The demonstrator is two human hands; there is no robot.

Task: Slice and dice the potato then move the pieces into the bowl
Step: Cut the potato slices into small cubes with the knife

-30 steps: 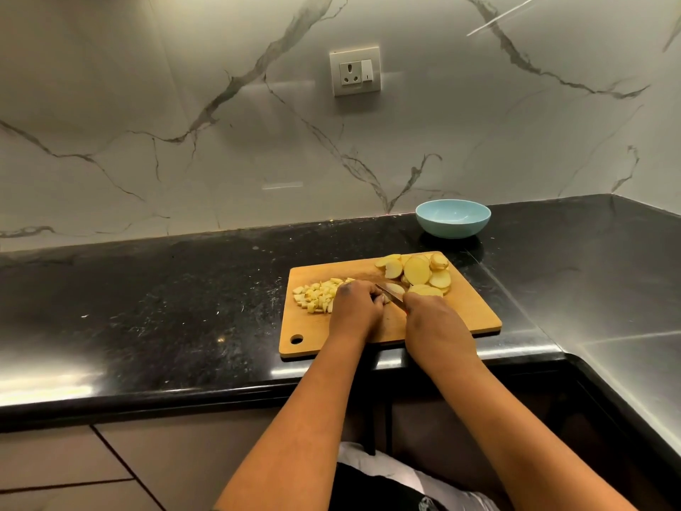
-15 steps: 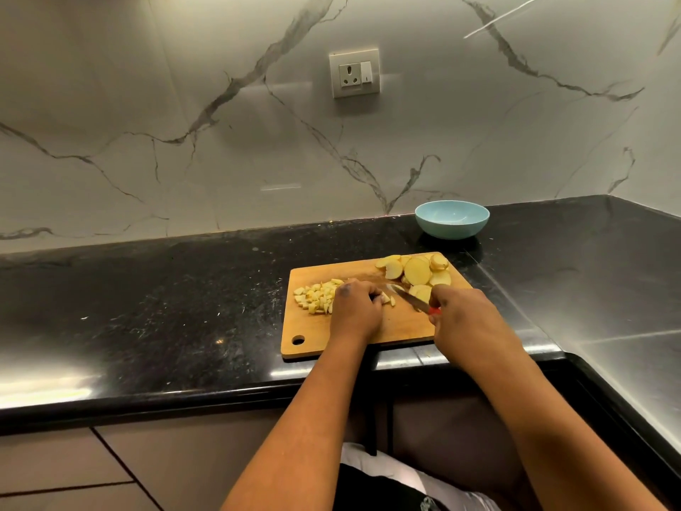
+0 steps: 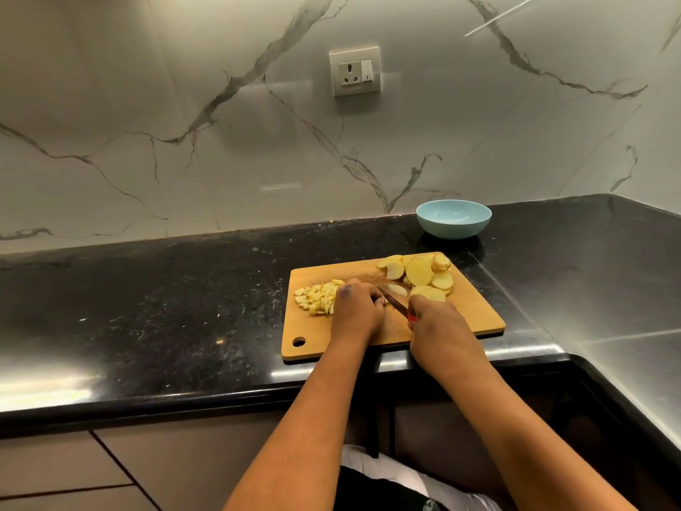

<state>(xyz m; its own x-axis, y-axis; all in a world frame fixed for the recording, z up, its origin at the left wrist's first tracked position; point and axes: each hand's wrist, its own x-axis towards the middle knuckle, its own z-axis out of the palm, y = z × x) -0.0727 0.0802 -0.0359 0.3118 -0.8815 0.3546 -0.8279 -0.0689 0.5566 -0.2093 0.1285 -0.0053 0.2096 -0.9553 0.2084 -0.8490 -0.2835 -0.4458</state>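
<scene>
a black stone counter (image 3: pixel 154 311) runs across the middle of the frame under a marble-veined wall; one socket plate (image 3: pixel 354 71) sits upper centre. one wooden cutting board (image 3: pixel 475 315) lies right of centre on the counter.

change: half a second ago the right hand was drawn out toward the right with the knife lifted off the work; now it is back in beside the left hand and the blade is again angled down at the piece under the left fingers. this reads as one stroke of a repeating chop, so dicing is under way and not finished.

left to right on the board: one heap of diced potato (image 3: pixel 318 297) at its left part, cubes too many and too small to count. the left hand (image 3: pixel 355 312), fingers curled down, pins a potato piece that is mostly hidden beneath it. one knife (image 3: pixel 395 303) slants between the hands. the right hand (image 3: pixel 442 331) is wrapped round the red handle. one pile of uncut slices (image 3: pixel 420 274), roughly eight visible, fills the upper right of the board.

one pale blue bowl (image 3: pixel 454 218) stands behind the board, apart from it, with no potato visible inside. much slicing stock remains; transfer is not yet begun.
</scene>
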